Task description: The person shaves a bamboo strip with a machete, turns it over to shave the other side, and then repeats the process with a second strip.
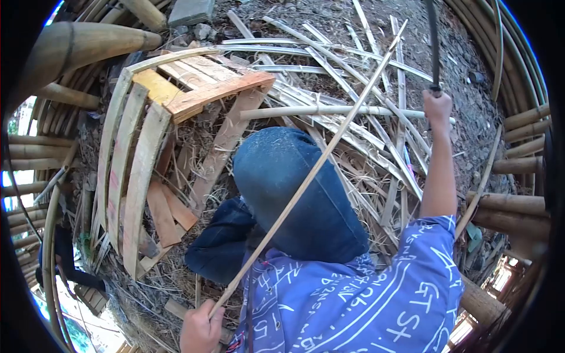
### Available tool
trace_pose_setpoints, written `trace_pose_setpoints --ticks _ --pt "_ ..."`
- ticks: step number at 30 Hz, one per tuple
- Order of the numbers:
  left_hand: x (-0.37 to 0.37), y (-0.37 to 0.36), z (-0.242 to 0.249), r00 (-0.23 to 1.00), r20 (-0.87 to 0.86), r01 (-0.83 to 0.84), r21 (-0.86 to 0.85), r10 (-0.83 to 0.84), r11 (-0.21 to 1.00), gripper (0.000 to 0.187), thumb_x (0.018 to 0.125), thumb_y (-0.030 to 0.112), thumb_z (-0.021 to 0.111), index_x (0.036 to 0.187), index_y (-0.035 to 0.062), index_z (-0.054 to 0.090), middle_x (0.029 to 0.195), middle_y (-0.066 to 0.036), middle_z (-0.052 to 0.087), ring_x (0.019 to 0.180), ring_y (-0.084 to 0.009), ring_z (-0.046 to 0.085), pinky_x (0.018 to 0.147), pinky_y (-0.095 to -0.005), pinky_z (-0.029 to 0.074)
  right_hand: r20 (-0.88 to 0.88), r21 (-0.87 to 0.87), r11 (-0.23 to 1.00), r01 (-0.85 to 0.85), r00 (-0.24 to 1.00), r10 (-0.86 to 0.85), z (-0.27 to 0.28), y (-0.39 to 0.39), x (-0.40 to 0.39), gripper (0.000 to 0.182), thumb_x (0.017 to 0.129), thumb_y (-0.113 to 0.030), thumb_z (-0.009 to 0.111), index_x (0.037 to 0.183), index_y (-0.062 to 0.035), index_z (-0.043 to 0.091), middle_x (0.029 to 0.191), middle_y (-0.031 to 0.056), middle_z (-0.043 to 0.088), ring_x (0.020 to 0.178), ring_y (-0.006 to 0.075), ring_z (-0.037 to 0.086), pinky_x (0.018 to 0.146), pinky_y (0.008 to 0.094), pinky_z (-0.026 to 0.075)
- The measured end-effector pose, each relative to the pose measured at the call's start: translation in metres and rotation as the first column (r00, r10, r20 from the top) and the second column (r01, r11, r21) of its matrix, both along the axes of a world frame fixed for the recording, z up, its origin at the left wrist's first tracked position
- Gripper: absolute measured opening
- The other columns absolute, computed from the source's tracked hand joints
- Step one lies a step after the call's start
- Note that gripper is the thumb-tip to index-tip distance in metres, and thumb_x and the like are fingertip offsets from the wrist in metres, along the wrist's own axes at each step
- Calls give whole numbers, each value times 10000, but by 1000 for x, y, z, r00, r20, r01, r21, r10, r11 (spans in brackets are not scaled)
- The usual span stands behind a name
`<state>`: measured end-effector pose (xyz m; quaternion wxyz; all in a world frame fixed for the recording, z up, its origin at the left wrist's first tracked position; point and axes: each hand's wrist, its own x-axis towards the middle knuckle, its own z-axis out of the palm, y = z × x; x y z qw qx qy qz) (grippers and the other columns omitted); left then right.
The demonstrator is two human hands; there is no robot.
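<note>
My left hand (201, 328), low in the view, is closed around the near end of a long, thin bamboo strip (294, 197). The strip slants up to the right across my bent knee, and its far tip (403, 26) looks split or frayed. My right hand (438, 109) is raised at the upper right, wrapped round the handle of a long dark blade that looks like a machete (435, 44). The blade points away from me and leaves the view at the top. It is apart from the strip.
A slatted wooden crate (220, 91) stands on the left beside my knee (282, 170). Split bamboo strips (347, 73) and shavings litter the ground ahead, with a round pole (329, 110) among them. Bamboo poles (521, 165) line both sides. Another person's leg (79, 276) shows at far left.
</note>
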<state>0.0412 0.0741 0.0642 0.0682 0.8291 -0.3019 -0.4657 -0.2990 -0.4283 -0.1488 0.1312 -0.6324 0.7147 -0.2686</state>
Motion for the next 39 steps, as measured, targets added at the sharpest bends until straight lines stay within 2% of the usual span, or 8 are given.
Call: trace_pose_setpoints --ticks 7,13,16,26,31,34,35,39 --pt "6 -17 1 988 83 133 16 -134 991 249 952 219 453 876 -3 535 624 -253 500 580 -445 508 505 -456 379 155 -91 976 -198 965 210 44 111 50 194 735 -130 641 605 -11 560 485 34 522 452 134 512 474 295 379" --pt "-1 -17 -1 931 283 240 0 -230 971 214 931 198 478 916 2 564 640 -260 521 591 -450 518 508 -489 383 -58 -97 871 -482 876 478 82 144 89 137 717 -136 654 697 -16 591 659 188 607 619 370 617 567 425 486" --pt "1 -8 1 914 327 266 -31 -241 964 175 913 168 506 911 4 569 640 -262 522 598 -445 522 517 -482 393 -281 -59 860 -507 835 473 81 134 90 144 720 -145 628 688 -12 586 660 198 613 632 374 629 586 434 505" --pt "24 37 -1 677 626 448 66 -387 891 357 836 196 605 1099 -45 614 849 -242 640 708 -391 624 640 -443 520 -435 89 976 -200 873 219 27 32 26 239 782 -213 560 770 1 666 758 236 658 754 393 657 718 465 519" --pt "40 30 5 795 483 381 71 -366 922 356 850 208 582 1120 -23 613 861 -245 642 737 -434 611 652 -479 509 -289 7 987 -159 945 154 23 45 19 253 736 -223 572 704 18 643 727 260 628 754 409 644 695 478 496" --pt "47 24 -7 864 351 316 182 -362 931 344 859 209 566 1118 -12 607 806 -262 619 721 -459 587 616 -499 480 80 -81 992 -98 991 104 24 69 24 219 708 -172 605 636 34 594 555 186 580 547 309 615 555 387 452" --pt "52 29 -10 878 332 322 127 -346 938 338 865 203 551 1123 -11 595 755 -277 590 701 -475 563 596 -509 456 156 -115 989 -92 982 109 30 82 30 206 706 -130 615 581 22 556 481 110 529 466 191 539 490 330 390" --pt "56 27 -8 855 329 386 114 -402 915 335 871 189 539 1138 -7 588 735 -272 588 680 -467 567 589 -510 457 402 -66 990 -127 904 143 34 119 43 202 712 -106 615 562 0 533 484 73 518 462 133 495 462 316 357"
